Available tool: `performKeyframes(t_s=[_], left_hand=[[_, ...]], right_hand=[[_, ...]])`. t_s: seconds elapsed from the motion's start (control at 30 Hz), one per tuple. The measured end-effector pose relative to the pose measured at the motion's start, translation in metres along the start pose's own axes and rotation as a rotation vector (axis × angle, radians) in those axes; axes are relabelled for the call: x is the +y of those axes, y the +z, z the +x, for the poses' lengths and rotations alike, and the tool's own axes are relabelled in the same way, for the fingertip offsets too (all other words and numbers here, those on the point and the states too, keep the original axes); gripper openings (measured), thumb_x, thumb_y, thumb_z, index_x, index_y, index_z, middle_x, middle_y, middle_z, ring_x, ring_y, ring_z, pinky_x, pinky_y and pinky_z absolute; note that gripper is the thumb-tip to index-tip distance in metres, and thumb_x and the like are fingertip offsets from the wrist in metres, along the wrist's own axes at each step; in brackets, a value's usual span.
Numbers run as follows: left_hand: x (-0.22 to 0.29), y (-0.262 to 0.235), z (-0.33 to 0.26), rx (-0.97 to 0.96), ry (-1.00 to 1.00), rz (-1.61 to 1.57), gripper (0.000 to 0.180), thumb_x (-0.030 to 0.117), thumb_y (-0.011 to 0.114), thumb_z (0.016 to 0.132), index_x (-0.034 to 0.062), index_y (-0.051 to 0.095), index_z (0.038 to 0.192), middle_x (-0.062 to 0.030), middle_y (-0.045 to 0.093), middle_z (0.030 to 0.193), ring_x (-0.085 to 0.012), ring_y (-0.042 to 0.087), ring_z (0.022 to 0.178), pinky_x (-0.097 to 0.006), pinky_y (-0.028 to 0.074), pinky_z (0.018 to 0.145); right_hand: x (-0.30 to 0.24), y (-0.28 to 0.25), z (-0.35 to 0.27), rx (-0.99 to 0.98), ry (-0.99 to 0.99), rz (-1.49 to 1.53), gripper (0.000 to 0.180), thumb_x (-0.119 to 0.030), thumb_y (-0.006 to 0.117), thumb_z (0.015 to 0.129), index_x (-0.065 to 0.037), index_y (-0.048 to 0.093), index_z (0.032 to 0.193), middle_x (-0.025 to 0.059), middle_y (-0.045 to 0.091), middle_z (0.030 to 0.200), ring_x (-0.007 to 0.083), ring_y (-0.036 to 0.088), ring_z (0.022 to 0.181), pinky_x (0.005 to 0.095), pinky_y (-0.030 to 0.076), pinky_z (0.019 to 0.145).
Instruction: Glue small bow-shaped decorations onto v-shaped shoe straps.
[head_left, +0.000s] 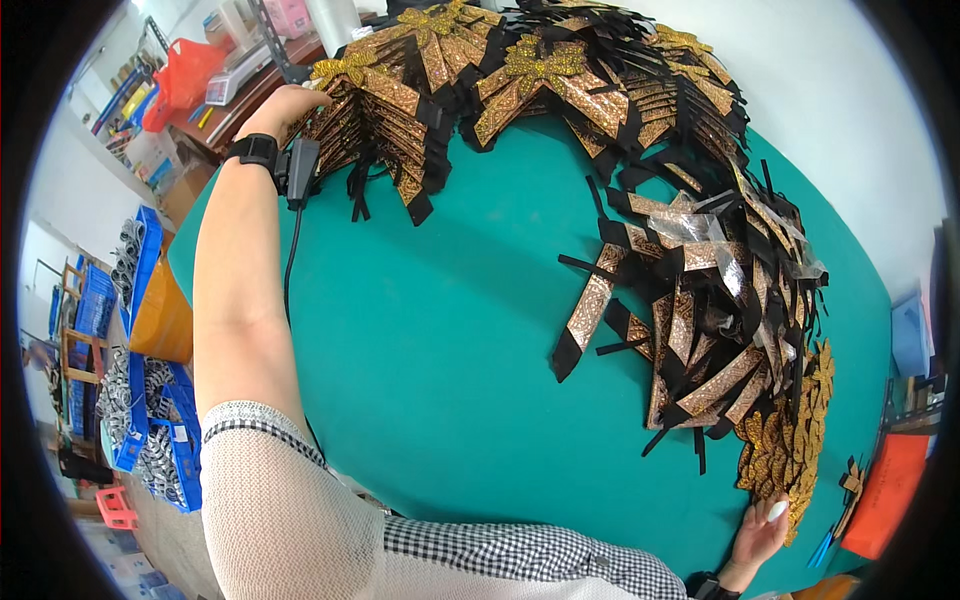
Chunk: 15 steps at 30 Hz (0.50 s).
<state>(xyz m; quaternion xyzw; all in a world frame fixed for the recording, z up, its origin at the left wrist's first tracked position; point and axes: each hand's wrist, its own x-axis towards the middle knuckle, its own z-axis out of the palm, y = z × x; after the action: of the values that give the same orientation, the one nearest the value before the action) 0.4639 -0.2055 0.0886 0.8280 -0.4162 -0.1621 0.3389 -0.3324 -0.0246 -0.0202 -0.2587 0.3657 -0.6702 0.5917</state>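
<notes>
At the far left of the table, my left hand (283,108) reaches to a stack of copper glitter strips with black ends (395,130). Its fingers bend against the stack's edge, just below a gold glitter bow-shaped piece (345,68); some fingertips are hidden. My right hand (760,537) is at the near right, with its thumb over the lower end of a pile of gold glitter cut-outs (770,450). The fingers beneath that end are mostly out of sight, and the hand looks closed on a cut-out.
Loose copper strips with black ribbon ends (700,310) and clear film lie heaped at the right. More bow-topped stacks (545,75) line the far edge of the green table (430,350). A black cable (291,260) hangs from my left wrist. Blue crates (150,420) stand at left.
</notes>
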Motion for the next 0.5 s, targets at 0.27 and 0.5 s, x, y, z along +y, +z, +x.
performKeyframes(t_s=[0.27,0.5], left_hand=[[0.006,0.016,0.012,0.027,-0.043,0.41,0.047,0.029,0.066,0.068,-0.0066,0.058,0.098,-0.0129,0.061,0.09,-0.0196,0.056,0.078,-0.032,0.043,0.07],[0.005,0.017,0.001,-0.038,0.042,0.377,0.07,0.03,0.07,0.064,-0.0083,0.044,0.118,-0.02,0.055,0.11,-0.0261,0.054,0.1,-0.032,0.041,0.086]], right_hand=[[-0.001,0.006,-0.002,0.003,-0.003,-0.015,0.021,-0.017,0.04,0.091,-0.001,0.043,0.104,0.0017,0.038,0.068,0.0087,0.034,0.057,0.0221,0.03,0.051],[-0.001,0.003,0.0,-0.01,-0.002,-0.025,0.021,-0.017,0.04,0.091,-0.002,0.043,0.104,0.0011,0.038,0.067,0.0085,0.034,0.056,0.0221,0.03,0.051]])
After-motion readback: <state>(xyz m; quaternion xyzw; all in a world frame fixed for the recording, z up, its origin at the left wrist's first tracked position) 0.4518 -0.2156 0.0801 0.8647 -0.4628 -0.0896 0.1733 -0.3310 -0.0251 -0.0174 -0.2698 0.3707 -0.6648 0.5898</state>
